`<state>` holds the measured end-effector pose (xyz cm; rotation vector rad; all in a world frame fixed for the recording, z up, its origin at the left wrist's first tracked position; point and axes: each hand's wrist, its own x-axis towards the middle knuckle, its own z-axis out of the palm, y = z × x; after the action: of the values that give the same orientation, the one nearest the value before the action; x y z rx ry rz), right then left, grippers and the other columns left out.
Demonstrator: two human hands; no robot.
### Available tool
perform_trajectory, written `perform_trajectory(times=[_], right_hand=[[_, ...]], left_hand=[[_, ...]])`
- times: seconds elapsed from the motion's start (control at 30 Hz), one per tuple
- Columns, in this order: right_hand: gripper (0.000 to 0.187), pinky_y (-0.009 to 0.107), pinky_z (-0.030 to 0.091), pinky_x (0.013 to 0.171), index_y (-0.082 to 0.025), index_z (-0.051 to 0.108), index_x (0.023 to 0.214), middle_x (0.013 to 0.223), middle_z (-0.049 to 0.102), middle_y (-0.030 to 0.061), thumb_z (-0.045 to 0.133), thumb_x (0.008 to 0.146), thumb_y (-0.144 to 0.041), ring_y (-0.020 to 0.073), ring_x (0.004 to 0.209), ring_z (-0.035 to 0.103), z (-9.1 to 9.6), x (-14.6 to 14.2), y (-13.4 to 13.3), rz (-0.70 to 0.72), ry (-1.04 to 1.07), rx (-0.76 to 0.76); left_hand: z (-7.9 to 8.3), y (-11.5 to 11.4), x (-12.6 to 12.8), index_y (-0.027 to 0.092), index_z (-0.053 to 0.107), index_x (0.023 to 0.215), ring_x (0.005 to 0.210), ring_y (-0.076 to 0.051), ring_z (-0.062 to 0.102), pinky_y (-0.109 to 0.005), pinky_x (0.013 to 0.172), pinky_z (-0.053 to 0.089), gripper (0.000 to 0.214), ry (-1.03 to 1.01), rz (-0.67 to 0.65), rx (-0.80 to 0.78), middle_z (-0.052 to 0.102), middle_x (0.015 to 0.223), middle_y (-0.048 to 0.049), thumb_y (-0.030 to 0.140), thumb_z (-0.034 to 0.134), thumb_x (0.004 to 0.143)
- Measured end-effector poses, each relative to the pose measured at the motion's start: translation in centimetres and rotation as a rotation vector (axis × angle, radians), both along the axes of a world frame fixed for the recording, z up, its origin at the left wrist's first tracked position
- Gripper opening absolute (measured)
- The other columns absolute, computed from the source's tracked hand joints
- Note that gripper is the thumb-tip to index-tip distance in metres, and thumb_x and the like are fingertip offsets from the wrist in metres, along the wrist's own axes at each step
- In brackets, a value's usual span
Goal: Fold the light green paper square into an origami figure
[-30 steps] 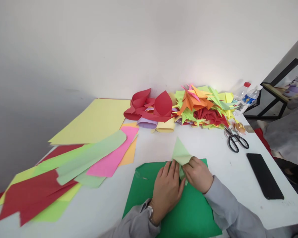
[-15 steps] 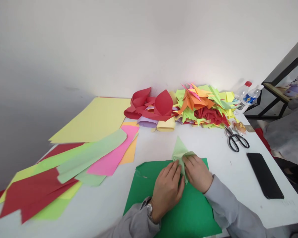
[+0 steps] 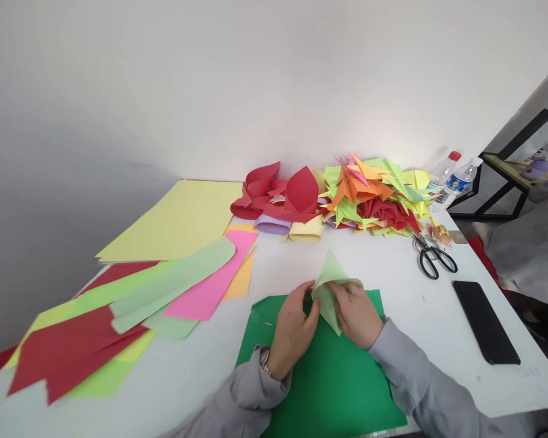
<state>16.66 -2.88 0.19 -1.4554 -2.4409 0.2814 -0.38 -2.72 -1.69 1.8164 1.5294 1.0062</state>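
Note:
A light green folded paper [image 3: 332, 310] stands partly opened over a dark green sheet [image 3: 338, 389], its pointed tip facing the wall. My left hand [image 3: 295, 331] curves round the paper's left edge, with the thumb and forefinger at that side. From the right, my right hand [image 3: 357, 313] grips the paper, its fingertips tucked into the fold near the middle. The right thumb is largely hidden. The green sheet lies under both wrists.
Coloured paper strips [image 3: 173, 286] and yellow sheets [image 3: 178, 225] lie left. Along the wall are rolled red paper pieces [image 3: 301, 194] and folded paper shapes [image 3: 360, 188]. Scissors [image 3: 433, 255], a black phone [image 3: 485, 322] and bottles [image 3: 459, 182] are right. A person's grey sleeve [image 3: 530, 243] shows beyond.
My left hand has shifted from the middle of the paper to its left edge, fingers spreading from flat. The paper's fold now stands more open. My right fingers reach further into it.

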Motion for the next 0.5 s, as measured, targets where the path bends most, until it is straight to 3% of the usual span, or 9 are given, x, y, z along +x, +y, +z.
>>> perform_trajectory(times=[0.2,0.5], right_hand=[[0.047,0.037,0.040,0.070,-0.009,0.041,0.135,0.090,0.067,0.0109,0.048,0.088,-0.010,0.0255,0.087,0.051,0.07,-0.49,0.61,0.064,-0.179,0.103],[0.040,0.038,0.042,0.067,-0.012,0.044,0.130,0.117,0.062,0.0129,0.049,0.090,-0.016,0.0244,0.084,0.053,0.50,-1.01,0.17,0.121,-0.292,0.192]], left_hand=[[0.22,0.48,-0.20,0.017,0.058,0.110,0.095,-0.024,0.067,-0.038,0.081,0.054,0.028,-0.008,0.022,0.009,0.069,0.105,-0.0109,0.029,0.043,0.090],[0.38,0.54,-0.21,0.018,0.063,0.106,0.089,-0.022,0.067,-0.035,0.078,0.055,0.030,-0.009,0.052,0.029,0.071,0.101,-0.0081,0.031,0.040,0.092]])
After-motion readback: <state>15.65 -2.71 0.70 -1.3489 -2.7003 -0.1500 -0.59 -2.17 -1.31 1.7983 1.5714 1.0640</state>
